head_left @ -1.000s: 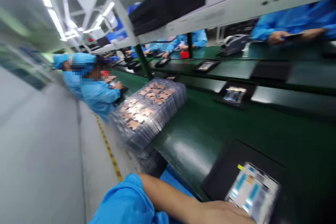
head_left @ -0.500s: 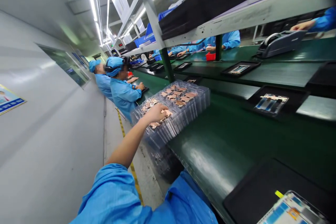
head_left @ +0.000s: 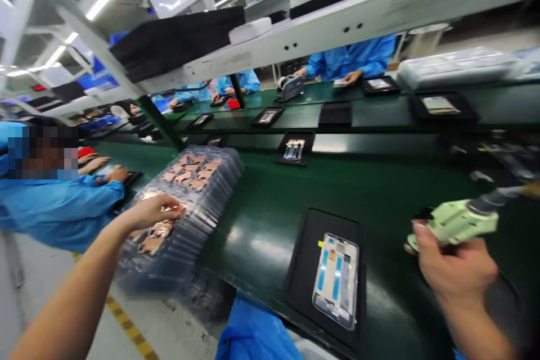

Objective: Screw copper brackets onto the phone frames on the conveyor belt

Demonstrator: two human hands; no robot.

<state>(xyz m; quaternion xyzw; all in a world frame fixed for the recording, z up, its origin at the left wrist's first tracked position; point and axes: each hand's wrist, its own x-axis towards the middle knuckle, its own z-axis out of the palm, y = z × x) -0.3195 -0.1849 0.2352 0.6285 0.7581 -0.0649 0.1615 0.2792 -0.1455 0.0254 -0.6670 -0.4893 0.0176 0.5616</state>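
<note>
My left hand (head_left: 154, 211) reaches over a stack of clear plastic trays (head_left: 181, 208) that carry copper-coloured parts. Its fingers are pinched together on the top tray; whether a part is between them is blurred. My right hand (head_left: 453, 270) grips a pale green power tool (head_left: 458, 222) at the right, a cable running off from it. Between my hands a phone frame (head_left: 336, 278) lies on a black carrier tray (head_left: 307, 247) at the near edge of the green belt (head_left: 274, 208).
More black carriers (head_left: 294, 148) with parts lie further along the belt. A person in a blue coat (head_left: 54, 208) works close on my left; other people's hands work across the belt. A white shelf (head_left: 295, 39) runs overhead. A tape dispenser (head_left: 290, 86) stands at the back.
The view has swung right, bringing the phone frame and my right hand with the tool into sight. My left hand stays on the top tray of copper parts.
</note>
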